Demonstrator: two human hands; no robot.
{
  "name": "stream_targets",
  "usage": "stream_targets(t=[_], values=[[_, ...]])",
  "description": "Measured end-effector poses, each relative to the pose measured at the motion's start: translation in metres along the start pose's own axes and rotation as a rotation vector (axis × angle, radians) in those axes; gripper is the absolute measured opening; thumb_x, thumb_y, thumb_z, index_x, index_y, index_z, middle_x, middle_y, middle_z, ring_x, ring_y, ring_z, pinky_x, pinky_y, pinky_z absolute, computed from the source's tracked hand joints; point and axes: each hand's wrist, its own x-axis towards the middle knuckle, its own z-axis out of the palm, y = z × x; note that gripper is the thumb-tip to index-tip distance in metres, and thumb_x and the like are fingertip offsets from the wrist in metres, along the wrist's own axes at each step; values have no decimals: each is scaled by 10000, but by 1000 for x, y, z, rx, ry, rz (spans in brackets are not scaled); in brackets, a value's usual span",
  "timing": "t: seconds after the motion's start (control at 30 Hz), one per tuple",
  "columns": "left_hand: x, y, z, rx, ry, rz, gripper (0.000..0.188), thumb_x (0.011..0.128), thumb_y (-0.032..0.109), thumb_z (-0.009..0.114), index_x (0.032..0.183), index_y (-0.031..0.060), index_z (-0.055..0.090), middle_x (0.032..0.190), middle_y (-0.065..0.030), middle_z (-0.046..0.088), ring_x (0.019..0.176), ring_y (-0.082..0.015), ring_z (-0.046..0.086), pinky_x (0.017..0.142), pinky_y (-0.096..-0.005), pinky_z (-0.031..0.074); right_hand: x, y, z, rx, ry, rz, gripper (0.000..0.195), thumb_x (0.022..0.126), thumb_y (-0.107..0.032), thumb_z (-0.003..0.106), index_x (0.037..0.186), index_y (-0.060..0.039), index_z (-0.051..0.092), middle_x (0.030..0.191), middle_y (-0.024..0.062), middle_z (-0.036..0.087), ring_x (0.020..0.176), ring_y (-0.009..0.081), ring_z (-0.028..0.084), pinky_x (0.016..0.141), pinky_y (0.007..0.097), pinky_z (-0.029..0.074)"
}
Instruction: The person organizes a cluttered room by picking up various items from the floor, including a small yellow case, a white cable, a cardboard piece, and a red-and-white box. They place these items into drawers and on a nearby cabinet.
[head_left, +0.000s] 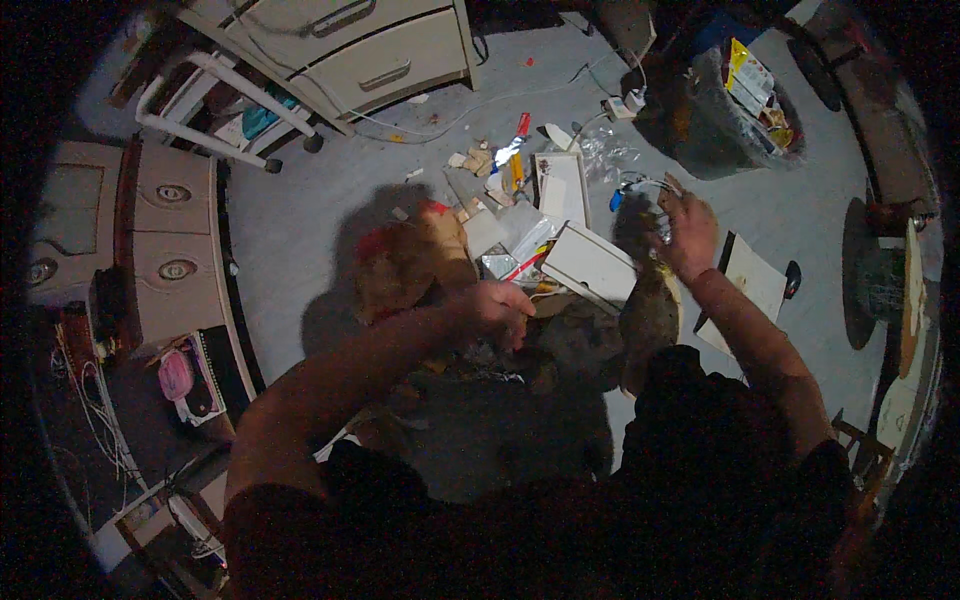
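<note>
My left hand hangs over a dark heap of items in front of me. Its fingers curl downward, and shadow hides whether anything is in them. Just beyond it are a red strip and a white box lid. My right hand reaches farther out, fingers bent down at a small shiny item that they partly cover; the grip on it is unclear. A small blue object with a thin cable lies left of those fingertips. An open white box rests between the hands, farther away.
Wrappers and scraps litter the floor. A brown bag with red patches stands left, a lined waste bin far right. White plugs on an extension socket, a trailing cable, a white trolley frame and drawers border the space.
</note>
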Motion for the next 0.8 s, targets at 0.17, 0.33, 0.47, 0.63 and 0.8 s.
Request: stream_targets(t=[0.17, 0.33, 0.47, 0.63, 0.8], values=[[-70, 140, -4, 660, 119, 263, 299, 833, 154, 648, 1109, 41, 650, 1028, -91, 655, 920, -167, 627, 820, -314, 511, -32, -70, 13, 193, -278, -468, 725, 846, -361, 690, 1467, -122, 404, 1482, 250, 377, 1294, 455, 446, 1045, 579, 395], [-125, 202, -2, 226, 579, 282, 410, 883, 197, 612, 1265, 47, 602, 946, -46, 643, 813, -148, 600, 730, -266, 489, -61, -59, 58, -100, -632, -261, 960, 852, -434, 669, 1569, -133, 106, 1495, 285, 333, 1248, 453, 503, 966, 542, 473], [-148, 209, -37, -1, 639, 366, 477, 899, 226, 610, 1337, 48, 553, 967, -36, 647, 742, -116, 550, 649, -243, 450, -40, -46, 38, 136, -987, 94, 1037, 832, -506, 673, 1570, -103, 66, 1456, 303, 391, 1163, 454, 576, 952, 505, 496], [-151, 197, -66, -78, 633, 505, 520, 905, 257, 631, 1370, 53, 517, 990, -56, 644, 667, -103, 496, 619, -253, 434, -32, -61, 18, 67, -611, -54, 981, 833, -469, 703, 1546, -60, 167, 1405, 291, 463, 1188, 432, 566, 994, 471, 472], [-127, 202, -51, -77, 476, 583, 618, 911, 322, 664, 1392, -8, 459, 1122, -132, 639, 869, -211, 640, 758, -322, 522, 24, -120, -64, 637, -259, -174, 752, 872, -291, 731, 1481, -39, 368, 1445, 199, 476, 1319, 316, 478, 1103, 410, 381]])
